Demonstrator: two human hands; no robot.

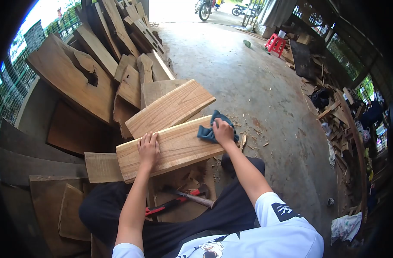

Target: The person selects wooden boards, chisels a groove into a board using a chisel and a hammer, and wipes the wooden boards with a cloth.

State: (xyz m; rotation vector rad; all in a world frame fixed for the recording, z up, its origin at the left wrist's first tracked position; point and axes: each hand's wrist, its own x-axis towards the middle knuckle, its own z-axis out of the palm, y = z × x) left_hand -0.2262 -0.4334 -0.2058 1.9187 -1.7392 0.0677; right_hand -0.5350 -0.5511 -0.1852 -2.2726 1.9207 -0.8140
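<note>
A pale wooden board (176, 145) lies across in front of me, above my lap. My left hand (148, 149) rests flat near its left end, fingers stretched over the far edge. At the board's right end, my right hand (222, 130) is closed on a dark blue-green cloth (207, 133), which is bunched against the wood. Just beyond lies a second pale board (170, 107), tilted and partly overlapped by the first. Below the board, between my legs, are a hammer (196, 198) with a wooden handle and a red-and-black tool (166, 207) whose kind I cannot make out.
Wooden slabs (76, 81) lean in a stack along the left. Wood chips (257, 129) are scattered over the concrete floor (213, 56). A red stool (275, 44) stands at the far right, near piled wood scraps (340, 133). A motorbike (204, 10) is outside.
</note>
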